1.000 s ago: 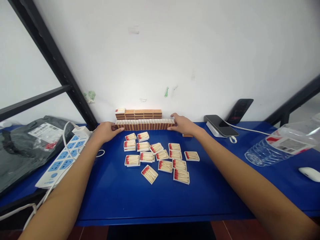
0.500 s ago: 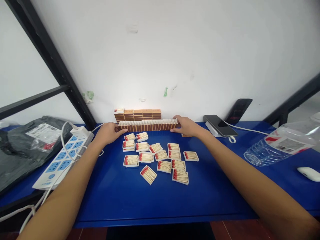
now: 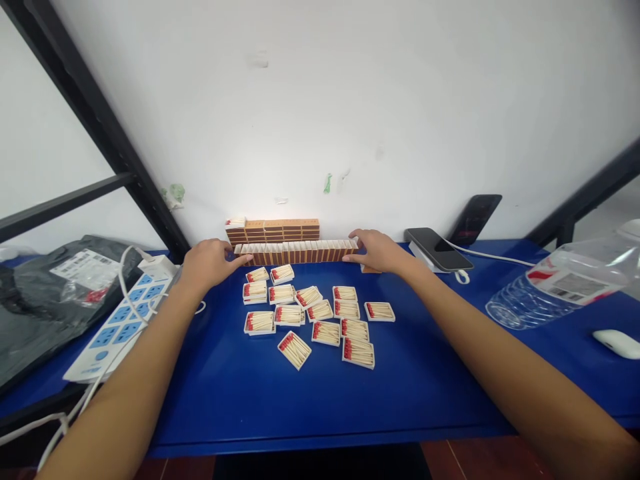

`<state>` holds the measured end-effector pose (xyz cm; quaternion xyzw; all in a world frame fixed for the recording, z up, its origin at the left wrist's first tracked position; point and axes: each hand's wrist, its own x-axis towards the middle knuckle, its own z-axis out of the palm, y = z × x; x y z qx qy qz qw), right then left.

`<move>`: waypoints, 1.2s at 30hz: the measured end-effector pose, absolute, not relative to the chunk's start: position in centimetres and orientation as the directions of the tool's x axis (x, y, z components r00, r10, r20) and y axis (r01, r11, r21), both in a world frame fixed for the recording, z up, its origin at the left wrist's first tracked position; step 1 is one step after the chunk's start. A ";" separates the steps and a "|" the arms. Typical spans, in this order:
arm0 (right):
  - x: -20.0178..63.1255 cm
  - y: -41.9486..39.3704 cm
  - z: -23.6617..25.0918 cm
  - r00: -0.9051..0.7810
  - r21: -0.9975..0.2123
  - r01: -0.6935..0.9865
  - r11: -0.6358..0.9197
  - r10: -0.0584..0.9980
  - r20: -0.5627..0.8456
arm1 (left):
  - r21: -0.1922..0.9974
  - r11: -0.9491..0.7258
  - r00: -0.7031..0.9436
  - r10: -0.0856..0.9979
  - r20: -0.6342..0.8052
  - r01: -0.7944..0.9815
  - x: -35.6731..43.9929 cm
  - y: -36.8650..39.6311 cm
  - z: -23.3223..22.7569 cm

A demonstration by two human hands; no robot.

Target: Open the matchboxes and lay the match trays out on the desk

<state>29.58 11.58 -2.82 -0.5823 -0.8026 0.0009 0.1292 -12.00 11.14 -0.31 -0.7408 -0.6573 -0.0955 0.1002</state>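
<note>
Forearms reach in from the bottom corners across the blue surface (image 3: 240, 400), which is bare at its near edge. Farther in lies a loose cluster of open matchbox trays (image 3: 310, 315), about 14 of them, each white-walled and filled with red-tipped matches, lying flat at mixed angles, some touching their neighbours. Beyond the cluster stands a row of matchbox sleeves (image 3: 295, 252), brown and white, packed side by side on edge into 1 long line parallel to the wall.

The left hand (image 3: 207, 263) is at the left end of that row, fingers loosely curled with the fingertips pressed against the end sleeve. The right hand (image 3: 377, 250) is at the right end, palm down, fingers extended against the last sleeve, so the line sits squeezed between the 2 hands; neither hand is closed around anything. A small brown piece shows just under the right hand, too hidden to identify.

Behind the row, touching the white wall (image 3: 350, 100), is a low stack of matchboxes (image 3: 275, 230). Left of the hands lie a white and blue power strip (image 3: 120, 320) and a grey plastic bag (image 3: 45, 293). To the right are a phone on a white stand (image 3: 435, 245), a clear plastic bottle (image 3: 545, 297) and a white mouse (image 3: 617, 343).
</note>
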 end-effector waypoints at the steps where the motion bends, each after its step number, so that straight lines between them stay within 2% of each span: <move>1: 29.6 11.6 -2.7 -0.286 -0.148 0.936 0.319 0.935 0.210 | -0.035 -0.096 0.102 0.951 0.291 0.995 -11.9 11.1 0.0; 6: 29.1 11.4 -2.7 -0.270 -0.130 0.946 0.297 0.944 0.191 | -0.080 -0.038 0.056 0.970 0.236 0.996 -10.9 11.2 0.1; 10: 28.4 11.0 -3.0 -0.260 -0.118 0.951 0.286 0.946 0.194 | -0.016 -0.074 0.076 0.980 0.184 0.997 -10.4 11.5 -0.6; 25: 28.0 10.7 -3.3 -0.259 -0.187 0.931 0.312 0.929 0.263 | 0.070 -0.090 0.072 0.973 0.220 0.994 -10.7 11.7 -1.1; 36: 28.3 10.5 -2.9 -0.260 -0.176 0.934 0.312 0.928 0.266 | 0.079 -0.103 0.082 0.970 0.227 0.992 -10.6 11.3 -0.6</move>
